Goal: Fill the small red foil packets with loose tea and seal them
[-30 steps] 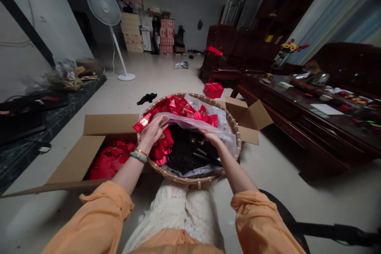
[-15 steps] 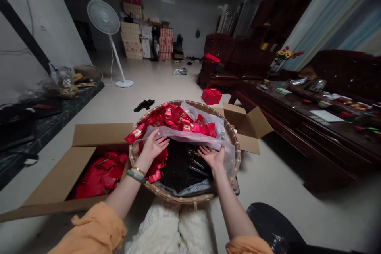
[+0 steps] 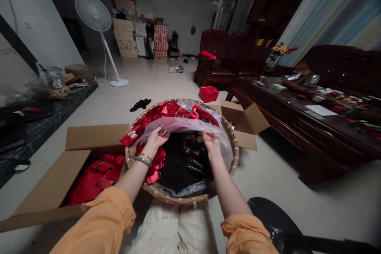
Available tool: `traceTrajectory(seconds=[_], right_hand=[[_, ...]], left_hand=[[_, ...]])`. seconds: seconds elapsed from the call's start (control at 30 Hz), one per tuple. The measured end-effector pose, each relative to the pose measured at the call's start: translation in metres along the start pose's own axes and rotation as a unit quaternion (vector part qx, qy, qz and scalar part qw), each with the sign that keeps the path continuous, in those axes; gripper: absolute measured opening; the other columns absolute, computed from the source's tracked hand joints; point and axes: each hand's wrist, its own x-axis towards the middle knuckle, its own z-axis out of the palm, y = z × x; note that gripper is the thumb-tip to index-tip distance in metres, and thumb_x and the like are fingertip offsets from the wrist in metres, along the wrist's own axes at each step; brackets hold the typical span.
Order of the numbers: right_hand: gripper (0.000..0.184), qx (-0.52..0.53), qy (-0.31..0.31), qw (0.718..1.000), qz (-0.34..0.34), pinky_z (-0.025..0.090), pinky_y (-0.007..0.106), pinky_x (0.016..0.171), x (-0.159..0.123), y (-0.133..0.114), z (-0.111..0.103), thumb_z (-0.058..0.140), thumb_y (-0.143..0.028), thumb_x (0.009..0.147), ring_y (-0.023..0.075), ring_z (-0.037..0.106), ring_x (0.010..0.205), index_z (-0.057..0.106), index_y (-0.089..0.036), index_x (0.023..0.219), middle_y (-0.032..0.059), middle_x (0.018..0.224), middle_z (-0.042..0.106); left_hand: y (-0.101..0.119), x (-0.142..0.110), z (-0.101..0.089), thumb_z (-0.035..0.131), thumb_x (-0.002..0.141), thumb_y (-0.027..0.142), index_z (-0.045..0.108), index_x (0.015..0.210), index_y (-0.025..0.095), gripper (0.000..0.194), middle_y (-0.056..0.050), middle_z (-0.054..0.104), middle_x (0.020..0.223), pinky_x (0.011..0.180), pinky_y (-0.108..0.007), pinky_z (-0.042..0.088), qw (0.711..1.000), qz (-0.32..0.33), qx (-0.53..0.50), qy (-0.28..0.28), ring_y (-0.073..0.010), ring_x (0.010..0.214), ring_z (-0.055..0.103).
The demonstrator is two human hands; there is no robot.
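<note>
A round woven basket (image 3: pixel 226 129) rests on my lap, lined with a clear plastic bag (image 3: pixel 181 124) that holds a dark heap of loose tea (image 3: pixel 178 158). Several small red packets (image 3: pixel 175 110) lie on the bag's far side and along its left. My left hand (image 3: pixel 155 139) grips the plastic edge on the left, fingers curled. My right hand (image 3: pixel 212 141) pinches the same edge on the right and lifts it over the tea. A green bangle and a gold one sit on my left wrist.
An open cardboard box (image 3: pixel 74 154) of red bags lies on the floor at my left. A smaller open box (image 3: pixel 244 121) stands right of the basket. A dark wooden table (image 3: pixel 300 123) runs along the right. A standing fan (image 3: pixel 98 27) and stacked cartons are farther back.
Both hands went from lying spread on the bag to closing on its edge and raising it. The red packets slid back toward the far rim.
</note>
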Motion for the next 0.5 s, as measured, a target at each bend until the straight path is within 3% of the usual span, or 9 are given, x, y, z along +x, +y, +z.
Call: traceTrajectory(seconds=[0.17, 0.33, 0.5], right_hand=[[0.025, -0.003, -0.091, 0.996, -0.019, 0.048, 0.038, 0.093, -0.004, -0.034, 0.018, 0.042, -0.015, 0.077, 0.0147, 0.061, 0.098, 0.060, -0.027, 0.091, -0.0009, 0.092, 0.068], [0.023, -0.041, -0.133, 0.990, -0.028, 0.048, 0.041, 0.092, -0.014, -0.052, 0.021, 0.044, -0.021, 0.080, 0.0159, 0.060, 0.101, 0.061, -0.025, 0.096, 0.0006, 0.100, 0.068], [0.020, -0.061, -0.117, 0.991, -0.017, 0.048, 0.043, 0.092, -0.019, -0.043, 0.020, 0.046, -0.036, 0.084, 0.0197, 0.060, 0.102, 0.060, -0.025, 0.093, 0.0030, 0.100, 0.067]], left_hand=[[0.008, 0.016, 0.021, 0.045, 0.079, 0.002, 0.054, 0.077, 0.019, 0.019, 0.000, 0.056, 0.060, 0.060, -0.026, 0.051, 1.000, 0.009, 0.004, 0.005, -0.0117, 0.055, 0.056], [0.016, 0.011, 0.030, 0.047, 0.079, 0.004, 0.059, 0.085, 0.020, 0.021, -0.001, 0.063, 0.071, 0.069, -0.033, 0.051, 0.999, 0.005, 0.032, -0.043, -0.0142, 0.064, 0.062], [-0.028, -0.002, 0.010, 0.055, 0.073, 0.001, 0.062, 0.083, 0.013, 0.017, -0.013, 0.065, 0.084, 0.073, -0.043, 0.050, 0.989, -0.057, 0.100, -0.087, -0.0248, 0.077, 0.064]])
